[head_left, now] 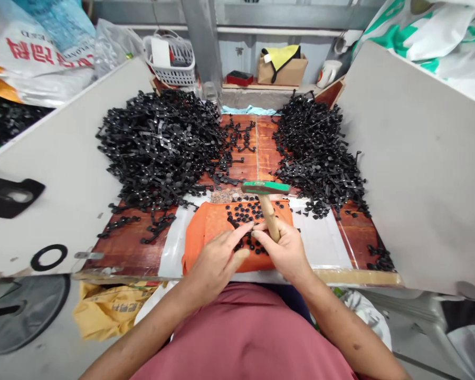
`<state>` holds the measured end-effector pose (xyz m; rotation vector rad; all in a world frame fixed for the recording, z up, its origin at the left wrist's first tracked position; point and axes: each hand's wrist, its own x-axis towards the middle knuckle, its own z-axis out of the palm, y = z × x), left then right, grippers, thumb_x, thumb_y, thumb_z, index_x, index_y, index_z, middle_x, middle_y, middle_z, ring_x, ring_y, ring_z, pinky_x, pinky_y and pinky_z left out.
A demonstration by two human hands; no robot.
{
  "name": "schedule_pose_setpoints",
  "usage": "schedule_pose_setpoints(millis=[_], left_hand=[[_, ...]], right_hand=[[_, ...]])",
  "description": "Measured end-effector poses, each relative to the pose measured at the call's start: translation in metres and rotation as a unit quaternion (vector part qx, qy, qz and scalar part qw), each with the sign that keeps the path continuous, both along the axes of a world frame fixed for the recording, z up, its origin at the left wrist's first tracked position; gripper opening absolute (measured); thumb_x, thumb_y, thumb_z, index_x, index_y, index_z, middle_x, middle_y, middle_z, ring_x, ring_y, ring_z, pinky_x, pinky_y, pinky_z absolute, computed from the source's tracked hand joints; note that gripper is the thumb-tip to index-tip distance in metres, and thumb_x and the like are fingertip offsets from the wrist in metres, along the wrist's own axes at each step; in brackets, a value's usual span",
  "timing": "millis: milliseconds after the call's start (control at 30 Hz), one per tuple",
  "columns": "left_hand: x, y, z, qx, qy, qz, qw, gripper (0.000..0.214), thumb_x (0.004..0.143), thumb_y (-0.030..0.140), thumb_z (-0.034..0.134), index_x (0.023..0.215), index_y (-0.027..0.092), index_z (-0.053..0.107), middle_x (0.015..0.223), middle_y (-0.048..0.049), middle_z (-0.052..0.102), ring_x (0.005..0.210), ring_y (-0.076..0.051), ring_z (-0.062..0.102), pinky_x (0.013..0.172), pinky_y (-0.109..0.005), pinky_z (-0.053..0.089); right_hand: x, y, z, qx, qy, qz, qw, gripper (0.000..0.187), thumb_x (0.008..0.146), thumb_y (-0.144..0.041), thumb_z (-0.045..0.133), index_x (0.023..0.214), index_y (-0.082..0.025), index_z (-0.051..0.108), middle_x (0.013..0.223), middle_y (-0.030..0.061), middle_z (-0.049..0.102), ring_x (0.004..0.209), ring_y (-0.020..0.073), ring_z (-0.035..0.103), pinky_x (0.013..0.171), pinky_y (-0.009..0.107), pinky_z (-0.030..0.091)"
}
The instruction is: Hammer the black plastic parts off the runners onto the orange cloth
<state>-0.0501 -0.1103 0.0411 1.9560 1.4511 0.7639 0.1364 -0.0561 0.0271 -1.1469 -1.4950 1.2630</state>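
Right hand: the right hand (pixel 287 248) is closed around the lower end of the wooden handle of a hammer (pixel 268 208).
Hammer axis: the handle runs from 6 to 12 o'clock and leans a little toward 11. The green head sits crosswise, 9 to 3, at the far end.
Left hand: the left hand (pixel 217 261) lies just beside the right one, at its 9 o'clock. Its fingers (pixel 241 230) are unclenched and stretched toward 1 o'clock, and nothing is gripped as far as can be seen.
Black caps: the small black caps (pixel 245 214) are scattered on the orange cloth (pixel 206 227), at 12 o'clock from both hands.
Key relation: the caps lie between the fingertips and the hammer head. The left fingertips are nearer and touch the near edge of the scatter, while the head is over the far edge of the cloth.
Cloth: it is spread on the counter (pixel 130 245), straight ahead of the body.
Left pile: a left pile (pixel 162 148) of tangled black strips lies at 11 o'clock, well apart from the hands.
Right pile: a smaller right pile (pixel 316 153) lies at 1 o'clock.
Sides: a leaning white board (pixel 75 158) stands at 9 o'clock, and another stands at 3.
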Motion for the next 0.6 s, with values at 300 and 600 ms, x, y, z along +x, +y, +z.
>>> schedule_pose_setpoints(millis=[300, 600], left_hand=[[-0.050, 0.050, -0.024, -0.045, 0.053, 0.159, 0.985, 0.025, 0.101, 0.038, 0.039, 0.100, 0.023, 0.059, 0.076, 0.0008, 0.065, 0.071, -0.019, 0.062, 0.069, -0.029, 0.045], [-0.066, 0.090, -0.044, -0.066, 0.282, 0.127, 0.949, 0.031, 0.106, 0.035, 0.033, 0.102, 0.024, 0.062, 0.094, -0.0065, 0.076, 0.088, -0.026, 0.070, 0.080, -0.034, 0.041]], right_hand=[[0.024, 0.000, 0.006, 0.054, -0.143, 0.020, 0.988, 0.024, 0.093, -0.034, 0.063, 0.108, -0.021, 0.075, 0.092, 0.0027, 0.075, 0.077, 0.0183, 0.066, 0.073, 0.028, 0.051], [0.097, -0.006, -0.036, -0.018, -0.199, -0.066, 0.978, 0.041, 0.094, -0.045, 0.062, 0.123, -0.017, 0.071, 0.080, 0.0004, 0.072, 0.076, 0.0190, 0.066, 0.076, 0.028, 0.052]])
